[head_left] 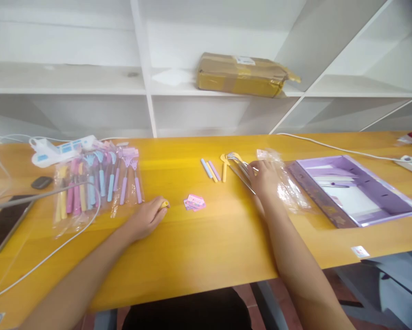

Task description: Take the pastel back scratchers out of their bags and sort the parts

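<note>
My left hand (147, 219) rests on the table, its fingers wrapped around a small yellow handle (164, 204); only the end shows. My right hand (263, 178) has its fingers closed on thin metal rods (244, 178), partly hidden beneath it. Beside these rods lie yellow and blue hand-shaped back-scratcher heads (233, 156) and a yellow back-scratcher piece (224, 168). Blue, yellow and purple handle tubes (211, 170) sit left of them. Between my hands is a small pile of pink cards (195, 202).
Bagged back scratchers (99, 178) lie at left, near a power strip (64, 150), cables and a phone (7, 224). Clear plastic bags (288, 185) and a purple box (336, 201) are at right. A taped carton (240, 75) sits on the shelf.
</note>
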`<control>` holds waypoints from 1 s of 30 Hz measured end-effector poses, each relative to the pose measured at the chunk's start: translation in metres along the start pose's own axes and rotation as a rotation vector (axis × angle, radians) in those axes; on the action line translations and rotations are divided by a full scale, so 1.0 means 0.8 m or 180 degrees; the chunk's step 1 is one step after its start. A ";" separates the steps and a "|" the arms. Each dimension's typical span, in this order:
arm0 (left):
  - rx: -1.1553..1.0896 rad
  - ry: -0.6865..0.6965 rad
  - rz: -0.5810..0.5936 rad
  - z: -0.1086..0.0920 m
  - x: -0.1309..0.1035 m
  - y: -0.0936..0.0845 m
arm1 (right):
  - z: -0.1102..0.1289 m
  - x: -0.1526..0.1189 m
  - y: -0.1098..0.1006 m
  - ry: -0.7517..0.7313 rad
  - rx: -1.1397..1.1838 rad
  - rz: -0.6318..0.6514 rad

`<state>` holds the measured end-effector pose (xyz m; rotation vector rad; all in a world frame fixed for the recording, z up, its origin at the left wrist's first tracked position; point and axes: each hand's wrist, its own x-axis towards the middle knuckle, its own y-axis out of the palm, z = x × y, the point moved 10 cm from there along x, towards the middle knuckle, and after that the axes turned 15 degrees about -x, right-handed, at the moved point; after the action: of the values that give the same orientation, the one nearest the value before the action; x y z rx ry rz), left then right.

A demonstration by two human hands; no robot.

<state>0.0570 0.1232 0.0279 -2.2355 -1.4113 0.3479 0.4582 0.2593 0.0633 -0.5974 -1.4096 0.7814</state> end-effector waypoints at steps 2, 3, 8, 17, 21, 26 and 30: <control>-0.0324 0.0114 -0.0131 -0.013 -0.001 0.000 | 0.040 -0.004 -0.018 -0.0244 0.0457 -0.0013; -0.0477 0.0128 -0.0199 -0.017 -0.002 0.001 | 0.069 -0.011 -0.025 -0.0444 0.0754 0.0087; -0.1253 -0.0134 -0.0157 -0.016 -0.005 0.028 | 0.255 -0.101 -0.058 -0.2175 0.2047 0.1264; -0.2351 -0.0680 -0.0018 0.017 -0.010 0.073 | 0.326 -0.176 -0.081 -0.2911 0.2189 0.1410; -0.2555 -0.0723 -0.0128 0.023 -0.007 0.071 | 0.324 -0.174 -0.080 -0.2833 0.2131 0.1333; -0.2709 -0.0669 -0.0209 0.022 -0.003 0.064 | 0.331 -0.180 -0.095 -0.3059 0.2400 0.1033; -0.2697 -0.0646 -0.0048 0.015 -0.004 0.064 | 0.328 -0.177 -0.095 -0.3208 0.2443 0.0928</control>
<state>0.0899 0.1051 -0.0090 -2.8965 -1.9360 -0.0627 0.2083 0.0801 0.0566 0.2712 -1.7254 1.9031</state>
